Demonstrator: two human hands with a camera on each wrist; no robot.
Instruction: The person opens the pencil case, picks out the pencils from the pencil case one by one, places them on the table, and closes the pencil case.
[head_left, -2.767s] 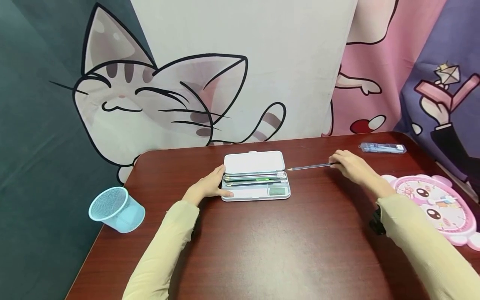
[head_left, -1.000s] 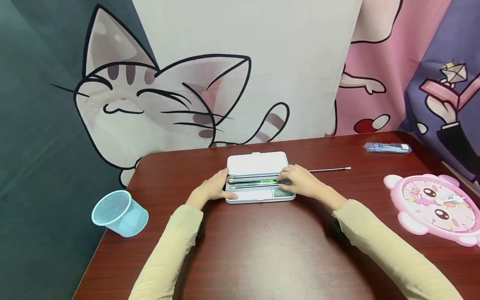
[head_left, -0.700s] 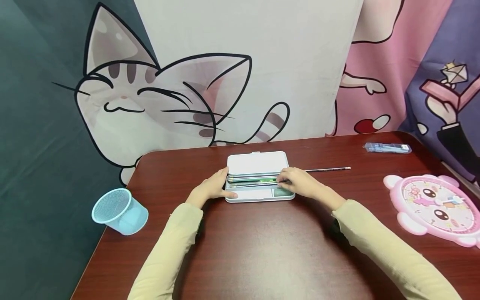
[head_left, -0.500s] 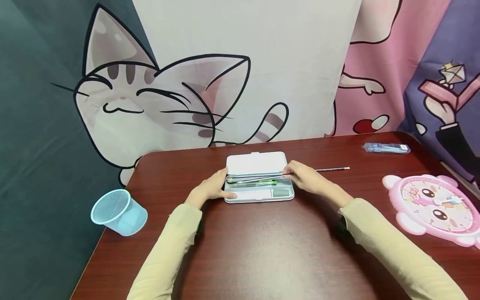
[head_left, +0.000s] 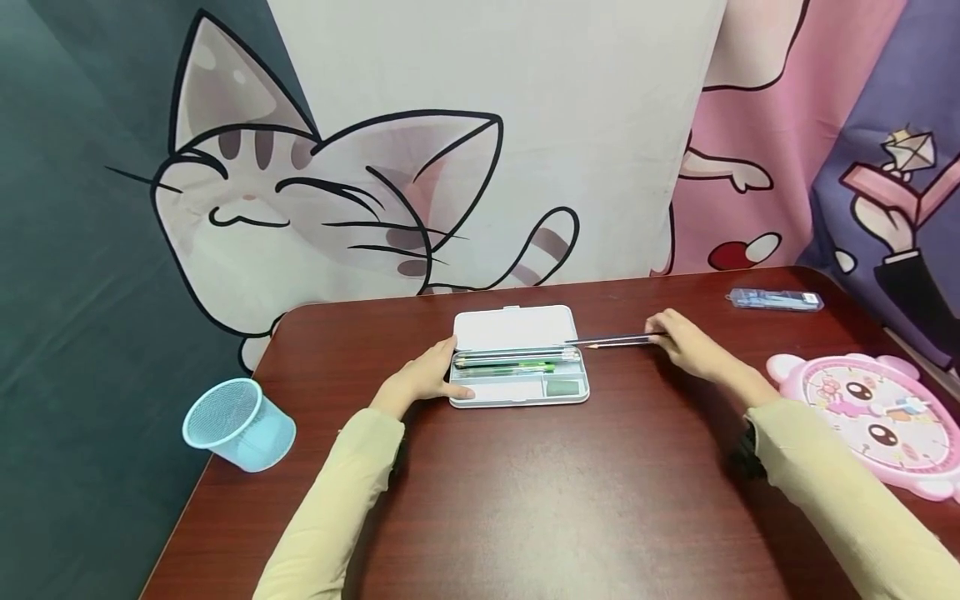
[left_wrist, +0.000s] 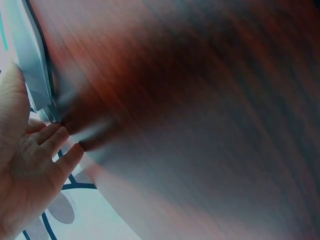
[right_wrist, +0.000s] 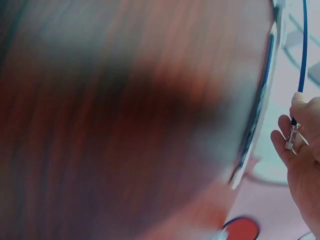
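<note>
Dark-barrelled and eraser-tipped, a pencil (head_left: 618,340) is being pinched at its back end by the right hand (head_left: 686,346), its point hovering at the right edge of the open pencil case (head_left: 517,390). The left hand (head_left: 423,377) is lying with relaxed fingers against the case's left end, steadying it. Several pencils are lying in the long slot already and an eraser (head_left: 564,387) is sitting in its corner; judging by this, only this 1 pencil remains outside.

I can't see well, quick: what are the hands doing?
Left hand: open, resting against the white plastic pencil case.
Right hand: pinching a dark thin pencil.
</note>
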